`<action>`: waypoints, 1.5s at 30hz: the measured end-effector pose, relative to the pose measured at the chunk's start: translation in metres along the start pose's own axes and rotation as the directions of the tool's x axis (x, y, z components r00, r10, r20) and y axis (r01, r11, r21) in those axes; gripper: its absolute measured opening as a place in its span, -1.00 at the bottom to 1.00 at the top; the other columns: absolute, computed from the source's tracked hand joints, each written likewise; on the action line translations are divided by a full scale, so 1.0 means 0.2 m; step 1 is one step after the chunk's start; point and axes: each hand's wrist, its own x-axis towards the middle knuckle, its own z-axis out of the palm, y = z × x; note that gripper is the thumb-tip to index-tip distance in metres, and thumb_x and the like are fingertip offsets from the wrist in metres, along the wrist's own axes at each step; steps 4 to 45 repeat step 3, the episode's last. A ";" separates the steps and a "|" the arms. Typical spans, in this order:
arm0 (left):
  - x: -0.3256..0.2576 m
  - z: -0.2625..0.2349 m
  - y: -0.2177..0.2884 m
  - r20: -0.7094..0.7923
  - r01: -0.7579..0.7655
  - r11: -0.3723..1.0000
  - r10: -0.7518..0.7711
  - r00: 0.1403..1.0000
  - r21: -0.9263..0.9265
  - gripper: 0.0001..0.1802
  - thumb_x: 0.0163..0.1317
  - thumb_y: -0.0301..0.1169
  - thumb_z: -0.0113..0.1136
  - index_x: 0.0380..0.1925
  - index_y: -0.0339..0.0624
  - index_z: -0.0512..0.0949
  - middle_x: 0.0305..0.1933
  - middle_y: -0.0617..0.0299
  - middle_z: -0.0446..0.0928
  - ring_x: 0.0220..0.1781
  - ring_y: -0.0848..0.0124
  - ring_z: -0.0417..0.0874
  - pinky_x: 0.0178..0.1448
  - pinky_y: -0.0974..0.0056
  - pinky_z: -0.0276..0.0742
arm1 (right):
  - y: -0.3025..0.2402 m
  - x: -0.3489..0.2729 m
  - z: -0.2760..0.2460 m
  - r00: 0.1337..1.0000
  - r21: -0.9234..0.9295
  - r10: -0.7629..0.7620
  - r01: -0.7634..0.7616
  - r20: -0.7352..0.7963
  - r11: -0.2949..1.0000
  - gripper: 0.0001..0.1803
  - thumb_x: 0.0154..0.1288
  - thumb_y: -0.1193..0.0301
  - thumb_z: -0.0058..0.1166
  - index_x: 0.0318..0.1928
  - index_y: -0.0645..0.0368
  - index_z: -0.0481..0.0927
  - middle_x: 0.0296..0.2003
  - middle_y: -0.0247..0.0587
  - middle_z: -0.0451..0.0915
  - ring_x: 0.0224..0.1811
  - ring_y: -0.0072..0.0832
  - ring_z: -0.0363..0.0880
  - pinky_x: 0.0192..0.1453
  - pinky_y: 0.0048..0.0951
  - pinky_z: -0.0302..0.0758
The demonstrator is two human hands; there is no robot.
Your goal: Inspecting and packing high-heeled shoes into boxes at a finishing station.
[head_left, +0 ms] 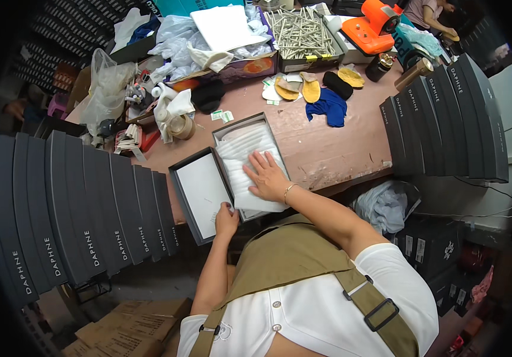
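A dark shoebox (280, 156) sits on the pinkish table in front of me, with white foam wrapping (237, 156) filling it. What lies beneath the wrapping is hidden. My right hand (266, 178) rests flat on the foam, fingers spread, a thin bracelet at its wrist. Beside the box, on its left, the dark lid (194, 196) lies with its white inside facing up. My left hand (227, 220) is closed at the lid's near right corner, its fingers curled on the edge where lid and box meet.
Tall stacks of dark boxes (66, 202) stand left and right (440, 119). Along the back are a bin of metal-coloured sticks (303, 37), an orange machine (370, 30), insoles (311, 90), a blue cloth (328, 108) and a tape roll (181, 127). A person (427, 15) works at far right.
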 end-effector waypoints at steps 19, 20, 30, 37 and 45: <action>0.01 -0.01 -0.14 -0.215 -0.197 0.980 0.201 0.956 0.042 -0.60 0.14 -0.32 0.17 -0.06 -0.29 0.43 -0.26 -0.23 0.56 -0.17 -0.05 0.61 -0.05 -0.01 0.46 | -0.04 0.02 0.05 0.997 -0.076 0.043 -0.048 -0.057 0.996 -0.19 0.18 -0.01 0.04 0.38 0.05 0.15 0.35 0.06 0.15 0.43 0.06 -0.02 0.45 0.12 -0.18; 0.01 -0.01 -0.14 -0.215 -0.197 0.980 0.201 0.956 0.042 -0.60 0.14 -0.32 0.17 -0.06 -0.29 0.43 -0.26 -0.23 0.56 -0.17 -0.05 0.61 -0.05 -0.01 0.46 | -0.04 0.02 0.05 0.997 -0.076 0.043 -0.048 -0.057 0.996 -0.19 0.18 -0.01 0.04 0.38 0.05 0.15 0.35 0.06 0.15 0.43 0.06 -0.02 0.45 0.12 -0.18; 0.01 -0.01 -0.14 -0.215 -0.197 0.980 0.201 0.956 0.042 -0.60 0.14 -0.32 0.17 -0.06 -0.29 0.43 -0.26 -0.23 0.56 -0.17 -0.05 0.61 -0.05 -0.01 0.46 | -0.04 0.02 0.05 0.997 -0.076 0.043 -0.048 -0.057 0.996 -0.19 0.18 -0.01 0.04 0.38 0.05 0.15 0.35 0.06 0.15 0.43 0.06 -0.02 0.45 0.12 -0.18; 0.01 -0.01 -0.14 -0.215 -0.197 0.980 0.201 0.956 0.042 -0.60 0.14 -0.32 0.17 -0.06 -0.29 0.43 -0.26 -0.23 0.56 -0.17 -0.05 0.61 -0.05 -0.01 0.46 | -0.04 0.02 0.05 0.997 -0.076 0.043 -0.048 -0.057 0.996 -0.19 0.18 -0.01 0.04 0.38 0.05 0.15 0.35 0.06 0.15 0.43 0.06 -0.02 0.45 0.12 -0.18; 0.01 -0.01 -0.14 -0.215 -0.197 0.980 0.201 0.956 0.042 -0.60 0.14 -0.32 0.17 -0.06 -0.29 0.43 -0.26 -0.23 0.56 -0.17 -0.05 0.61 -0.05 -0.01 0.46 | -0.04 0.02 0.05 0.997 -0.076 0.043 -0.048 -0.057 0.996 -0.19 0.18 -0.01 0.04 0.38 0.05 0.15 0.35 0.06 0.15 0.43 0.06 -0.02 0.45 0.12 -0.18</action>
